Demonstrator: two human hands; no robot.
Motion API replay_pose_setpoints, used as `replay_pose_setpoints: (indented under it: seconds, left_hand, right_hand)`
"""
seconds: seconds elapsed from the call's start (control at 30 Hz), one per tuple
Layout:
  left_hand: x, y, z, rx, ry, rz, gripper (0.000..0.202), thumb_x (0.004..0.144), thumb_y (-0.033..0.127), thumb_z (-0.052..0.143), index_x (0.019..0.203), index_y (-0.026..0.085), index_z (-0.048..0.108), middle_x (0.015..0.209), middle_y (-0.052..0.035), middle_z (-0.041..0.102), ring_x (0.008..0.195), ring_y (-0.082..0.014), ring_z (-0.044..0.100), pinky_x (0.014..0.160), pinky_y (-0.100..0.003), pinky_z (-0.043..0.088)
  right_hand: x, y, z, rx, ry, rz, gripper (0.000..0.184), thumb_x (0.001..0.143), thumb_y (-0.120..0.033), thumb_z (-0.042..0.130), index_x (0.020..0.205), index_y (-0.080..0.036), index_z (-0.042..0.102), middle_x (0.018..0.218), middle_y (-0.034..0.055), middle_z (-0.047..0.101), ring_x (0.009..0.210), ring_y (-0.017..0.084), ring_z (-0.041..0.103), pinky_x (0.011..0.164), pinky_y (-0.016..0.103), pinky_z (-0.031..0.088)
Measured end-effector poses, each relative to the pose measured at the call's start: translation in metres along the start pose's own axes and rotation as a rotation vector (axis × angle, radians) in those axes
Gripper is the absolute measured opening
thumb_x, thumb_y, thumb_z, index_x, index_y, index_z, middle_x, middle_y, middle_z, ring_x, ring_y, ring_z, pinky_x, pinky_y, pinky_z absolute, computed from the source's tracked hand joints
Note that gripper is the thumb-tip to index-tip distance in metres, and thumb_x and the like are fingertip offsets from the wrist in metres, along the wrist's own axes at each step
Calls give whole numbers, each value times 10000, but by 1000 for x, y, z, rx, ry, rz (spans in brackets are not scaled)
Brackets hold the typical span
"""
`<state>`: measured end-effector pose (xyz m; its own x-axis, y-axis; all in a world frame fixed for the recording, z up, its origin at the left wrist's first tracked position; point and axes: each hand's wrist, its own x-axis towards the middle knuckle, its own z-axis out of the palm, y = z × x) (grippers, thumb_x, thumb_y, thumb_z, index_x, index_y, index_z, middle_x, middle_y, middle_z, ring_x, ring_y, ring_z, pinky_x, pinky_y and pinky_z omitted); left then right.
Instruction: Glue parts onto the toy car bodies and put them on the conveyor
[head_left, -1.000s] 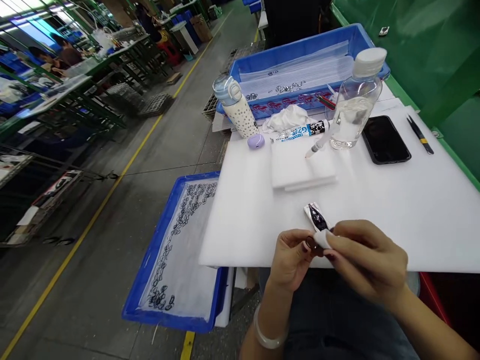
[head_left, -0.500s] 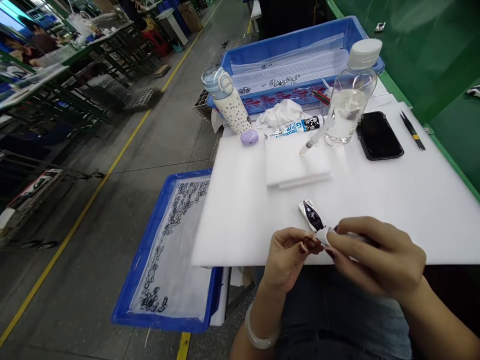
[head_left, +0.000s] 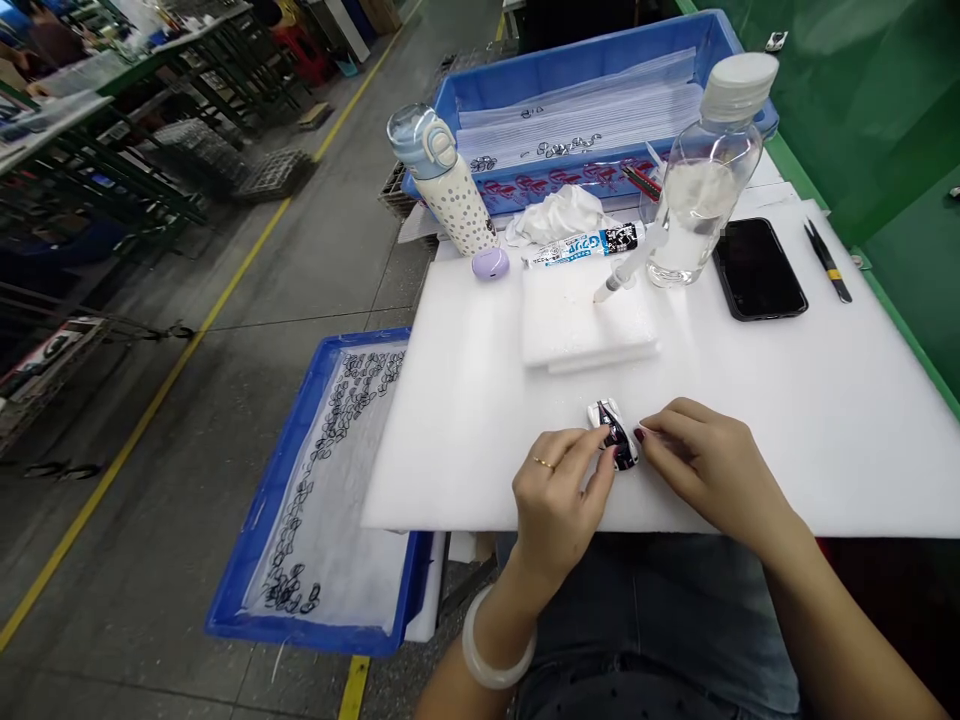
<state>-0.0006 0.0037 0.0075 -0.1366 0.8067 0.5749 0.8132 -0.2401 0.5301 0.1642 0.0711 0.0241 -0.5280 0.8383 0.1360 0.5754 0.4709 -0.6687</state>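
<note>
A small black-and-white toy car (head_left: 616, 436) lies on the white foam-topped table in front of me. The index finger and thumb of my left hand (head_left: 559, 490) grip its near left side and cover part of it. My right hand (head_left: 709, 465) is just right of the car, thumb and forefinger pinched together at its edge; anything between those fingertips is too small to make out. A white foam block (head_left: 589, 320) sits beyond the car, with a syringe (head_left: 619, 280) and a glue tube (head_left: 581, 248) on or against it.
A clear bottle (head_left: 701, 190), a phone (head_left: 761, 270) and tweezers (head_left: 827, 262) stand or lie at the right. A dotted drinking bottle (head_left: 457, 205), a purple case (head_left: 490, 263) and crumpled tissue (head_left: 562, 213) are at the back. Blue trays (head_left: 225, 605) with small dark rings flank the table.
The white piece in my right fingers no longer shows. The car now lies flatter on the table, and my left hand has moved up onto its side. My right hand has drawn back slightly.
</note>
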Motion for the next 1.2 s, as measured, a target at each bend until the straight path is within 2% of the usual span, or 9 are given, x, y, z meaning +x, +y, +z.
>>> replay_pose_setpoints:
  seconds: [0.23, 0.37, 0.47, 0.57, 0.67, 1.0, 1.2]
  left_hand:
    - [-4, -3, 3, -61, -114, 41, 176, 893, 134, 654, 1060, 133, 707, 886, -85, 690, 786, -195, 664, 699, -313, 571]
    - [-4, -5, 3, -88, -128, 21, 188, 894, 141, 654, 1075, 150, 703, 907, -78, 674, 796, -185, 665, 706, -305, 575]
    - [-2, -6, 1, -133, -121, -65, 220, 869, 166, 692, 1087, 185, 703, 978, -74, 671, 874, -193, 675, 761, -315, 593]
    - [-1, -9, -1, -172, -140, -192, 285, 832, 202, 736, 1115, 204, 703, 1132, -96, 670, 1019, -237, 669, 830, -373, 605]
    - [0, -10, -2, -175, -173, -245, 325, 828, 200, 735, 1149, 226, 693, 1243, -105, 660, 1109, -273, 647, 870, -433, 601]
    - [0, -8, 1, -172, -159, -239, 334, 828, 163, 711, 1151, 242, 688, 1230, -94, 682, 1109, -274, 642, 898, -459, 590]
    - [0, -8, 1, -156, -165, -236, 322, 831, 152, 701, 1147, 211, 684, 1231, -102, 681, 1107, -268, 641, 912, -453, 586]
  right_hand:
    - [2, 3, 1, 31, -2, 3, 219, 951, -282, 533, 872, -167, 703, 800, 48, 646, 595, 119, 582, 548, 258, 463]
    - [2, 4, 1, 12, -14, -8, 203, 949, -283, 541, 886, -166, 695, 811, 50, 654, 593, 121, 585, 546, 257, 467]
    - [2, 5, 1, 13, -12, -13, 200, 951, -281, 544, 883, -172, 697, 810, 49, 657, 594, 121, 592, 548, 254, 468]
    - [3, 5, 1, -5, 0, -20, 198, 948, -285, 555, 863, -175, 695, 807, 47, 658, 586, 120, 598, 547, 254, 468]
    - [3, 5, 2, -34, 7, -31, 201, 951, -289, 550, 858, -175, 688, 800, 45, 654, 574, 118, 594, 533, 250, 458]
    - [2, 4, 4, -95, 28, -58, 189, 945, -297, 559, 867, -168, 674, 782, 34, 631, 565, 117, 581, 521, 251, 434]
    - [1, 3, 8, -145, 54, -84, 189, 944, -291, 556, 856, -164, 665, 766, 32, 628, 571, 113, 582, 520, 241, 426]
